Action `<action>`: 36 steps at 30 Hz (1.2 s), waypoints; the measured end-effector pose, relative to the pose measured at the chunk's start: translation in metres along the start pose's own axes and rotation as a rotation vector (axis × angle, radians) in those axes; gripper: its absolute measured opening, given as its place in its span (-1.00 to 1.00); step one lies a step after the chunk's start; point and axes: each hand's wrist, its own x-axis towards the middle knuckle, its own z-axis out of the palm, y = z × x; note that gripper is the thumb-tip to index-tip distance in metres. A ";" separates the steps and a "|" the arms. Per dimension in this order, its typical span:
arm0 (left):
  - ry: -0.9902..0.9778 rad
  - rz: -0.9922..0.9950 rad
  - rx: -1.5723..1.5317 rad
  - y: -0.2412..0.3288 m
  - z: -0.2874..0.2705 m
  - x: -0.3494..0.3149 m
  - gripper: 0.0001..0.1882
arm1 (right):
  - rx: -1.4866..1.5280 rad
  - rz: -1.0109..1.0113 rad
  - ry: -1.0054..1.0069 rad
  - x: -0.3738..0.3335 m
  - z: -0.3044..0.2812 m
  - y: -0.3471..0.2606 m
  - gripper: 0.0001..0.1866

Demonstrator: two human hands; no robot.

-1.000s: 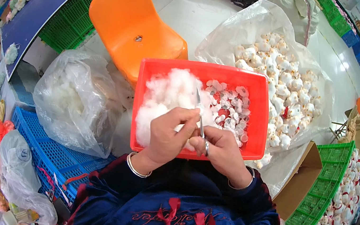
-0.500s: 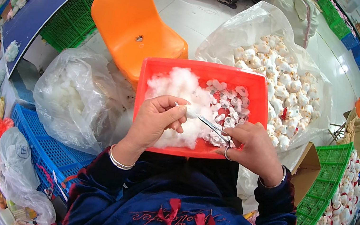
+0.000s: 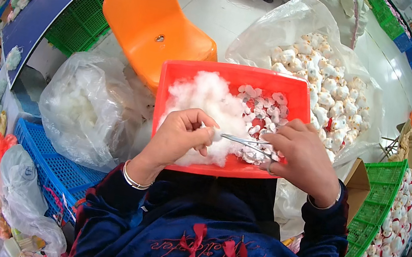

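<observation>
Both my hands are over a red tray [image 3: 275,77]. My left hand [image 3: 180,136] pinches a small white fabric piece [image 3: 217,135] between thumb and fingertips. In my right hand [image 3: 304,159] is a pair of metal scissor-handled forceps [image 3: 240,139], whose tips reach the white piece; whether they are inside it cannot be made out. Fluffy white stuffing [image 3: 205,94] fills the left side of the tray, partly beneath my left hand. To the right lie many small white and grey fabric pieces [image 3: 261,105], partly covered by my right hand.
An orange chair [image 3: 153,20] stands beyond the tray. A clear bag of stuffing [image 3: 85,107] sits at left above a blue crate [image 3: 55,157]. At right are a large bag of white plush pieces [image 3: 328,89] and a green crate [image 3: 376,208].
My right hand has lifted and its fingers have spread more along the handles. The forceps have swung nearly level, with their tips still at the white piece in my left hand.
</observation>
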 end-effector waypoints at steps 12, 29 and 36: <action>0.021 -0.082 -0.275 -0.005 -0.009 0.004 -0.88 | -0.139 -0.014 0.071 0.006 0.007 0.003 -0.54; 0.102 -0.060 -0.314 -0.010 -0.007 0.006 -0.89 | -0.006 -0.006 0.202 0.004 0.026 0.003 -0.33; 0.061 -0.034 -0.333 -0.011 -0.006 0.008 -0.87 | -0.043 0.009 0.112 0.004 0.033 0.009 -0.56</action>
